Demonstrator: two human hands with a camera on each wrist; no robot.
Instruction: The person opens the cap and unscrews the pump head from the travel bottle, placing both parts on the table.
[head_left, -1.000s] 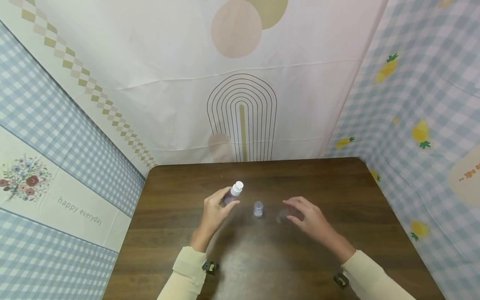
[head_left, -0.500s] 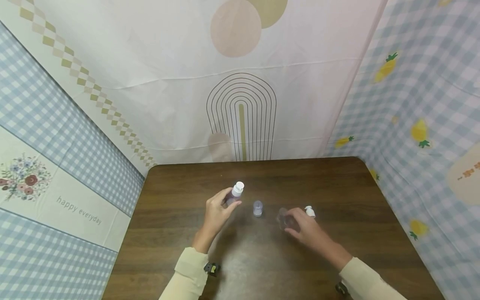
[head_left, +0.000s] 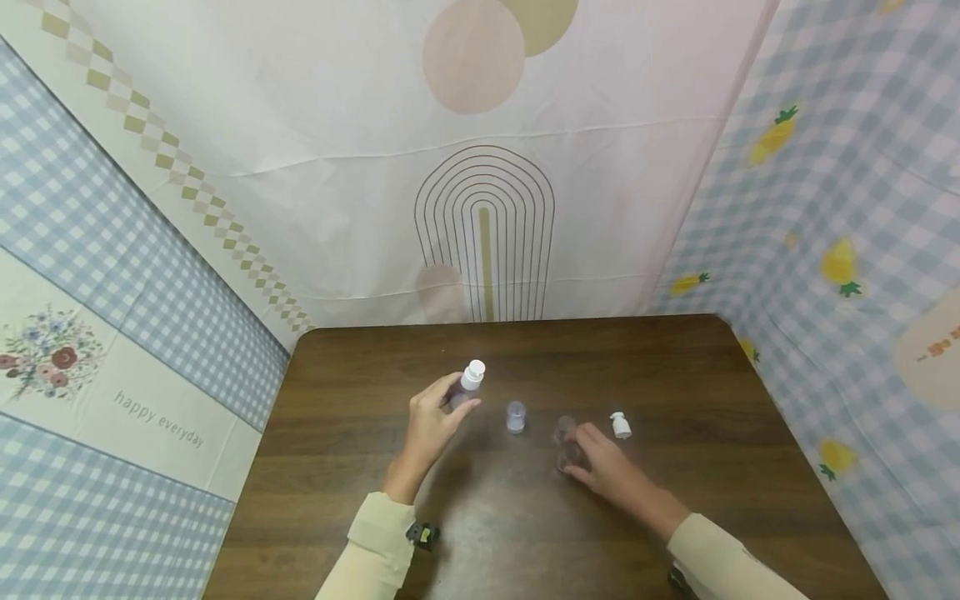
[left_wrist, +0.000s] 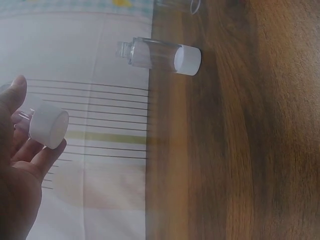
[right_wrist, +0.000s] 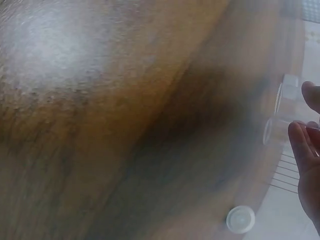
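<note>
My left hand point(head_left: 435, 417) grips a small clear bottle with a white top point(head_left: 472, 375), tilted and raised over the table. Its white base point(left_wrist: 49, 125) faces the camera in the left wrist view, between thumb and fingers. Low over the table, my right hand point(head_left: 600, 462) holds a clear cap point(head_left: 567, 457) in curled fingers. Just behind it stands a second clear cap point(head_left: 566, 427). Both rims show beside the fingertips point(right_wrist: 296, 132) in the right wrist view. Between the hands stands another small clear bottle point(head_left: 516, 417), with a white base and a bare neck point(left_wrist: 124, 49).
A white pump head point(head_left: 620, 425) lies right of my right hand; its round end point(right_wrist: 240, 220) faces the right wrist camera. The brown wooden table point(head_left: 510, 517) ends at a patterned cloth point(head_left: 360, 233) behind, with checked cloths at both sides.
My right hand has moved down and slightly left onto the clear caps and taken hold of one. The white pump head has come into sight beside it. The left hand stays nearly still.
</note>
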